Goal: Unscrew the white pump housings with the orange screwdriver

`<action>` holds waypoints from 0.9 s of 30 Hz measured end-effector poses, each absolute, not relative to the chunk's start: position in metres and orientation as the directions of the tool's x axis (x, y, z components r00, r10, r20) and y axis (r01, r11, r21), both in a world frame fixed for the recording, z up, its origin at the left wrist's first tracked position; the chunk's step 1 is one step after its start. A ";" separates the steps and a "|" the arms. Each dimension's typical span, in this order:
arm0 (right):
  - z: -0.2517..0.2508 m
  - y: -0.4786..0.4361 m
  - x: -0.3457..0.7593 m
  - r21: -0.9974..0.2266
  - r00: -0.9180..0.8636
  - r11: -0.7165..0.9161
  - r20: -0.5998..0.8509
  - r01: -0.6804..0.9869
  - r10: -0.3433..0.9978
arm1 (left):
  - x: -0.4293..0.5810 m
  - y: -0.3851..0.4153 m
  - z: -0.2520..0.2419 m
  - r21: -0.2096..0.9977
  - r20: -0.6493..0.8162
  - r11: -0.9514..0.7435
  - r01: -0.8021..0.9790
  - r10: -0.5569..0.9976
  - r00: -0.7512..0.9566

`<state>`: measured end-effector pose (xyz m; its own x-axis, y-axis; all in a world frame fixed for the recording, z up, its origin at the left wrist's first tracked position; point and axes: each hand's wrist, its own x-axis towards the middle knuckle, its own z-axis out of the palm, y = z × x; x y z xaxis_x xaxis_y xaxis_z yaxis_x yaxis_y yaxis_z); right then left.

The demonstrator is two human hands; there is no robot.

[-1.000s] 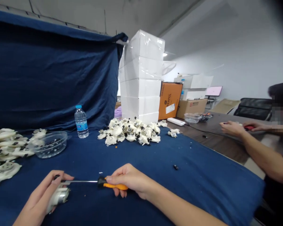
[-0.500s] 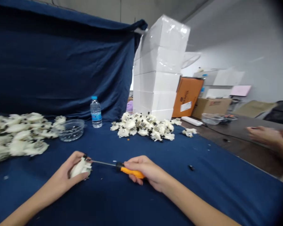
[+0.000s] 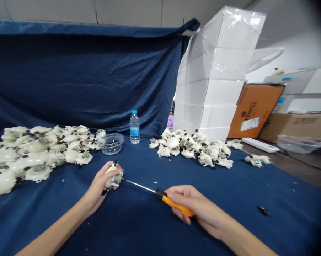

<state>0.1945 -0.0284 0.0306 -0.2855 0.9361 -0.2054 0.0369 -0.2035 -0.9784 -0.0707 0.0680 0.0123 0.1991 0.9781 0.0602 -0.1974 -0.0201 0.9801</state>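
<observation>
- My left hand [image 3: 96, 190] grasps a white part [image 3: 113, 180], fingers wrapped round it, above the blue cloth [image 3: 139, 231].
- My right hand [image 3: 192, 202] is closed round the orange handle of a screwdriver [image 3: 158, 193]; its shaft points left to the part, and I can't tell whether the tip touches.
- Beyond and left of my left hand spreads the left heap [image 3: 35, 149], more white parts piled on one another.
- Straight beyond my left hand, at that heap's right edge, stands a clear tub [image 3: 111, 150] with small dark bits inside.
- Just right of the tub, a bottle [image 3: 134, 131] stands upright, past the gap between my hands.
- Beyond my right hand lies the right heap [image 3: 192, 147], which sits between me and the tall white boxes [image 3: 213, 81].
- Farther right, an orange box [image 3: 253, 110] leans, with a brown carton [image 3: 304, 124] beside it and a white bar [image 3: 259, 145] in front.
- Right of my right hand, a black piece [image 3: 263, 211] lies on the cloth; beyond it rests a lone part [image 3: 257, 160].
- A dark blue curtain [image 3: 83, 81] hangs behind the left heap, tub and bottle.
</observation>
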 end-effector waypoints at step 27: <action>0.025 -0.033 0.176 -0.935 -0.366 -0.323 -0.354 0.146 0.861 | -0.055 0.046 0.016 0.914 -0.083 0.112 -0.389 0.992 0.090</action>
